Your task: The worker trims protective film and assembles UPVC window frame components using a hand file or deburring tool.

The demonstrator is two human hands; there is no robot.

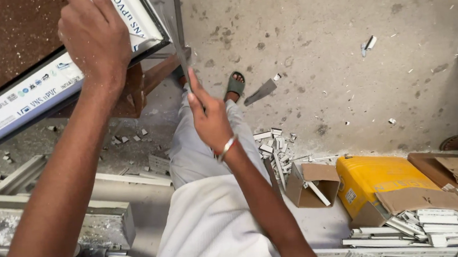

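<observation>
Left hand [96,41] presses flat, fingers spread, on white window frame [48,84]. Right hand [209,116] grip clamped on thin grey strip [178,46] beside frame corner.

left hand [95,38] pressing flat, right hand [209,115] gripping

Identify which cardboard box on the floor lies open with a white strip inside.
The small cardboard box left of the yellow canister; the other cardboard pieces lie flat.

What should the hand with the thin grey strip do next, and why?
Probably slide the grey strip up along the white frame edge: the right hand holds it pointing at that corner, while the left hand presses on the frame.
</observation>
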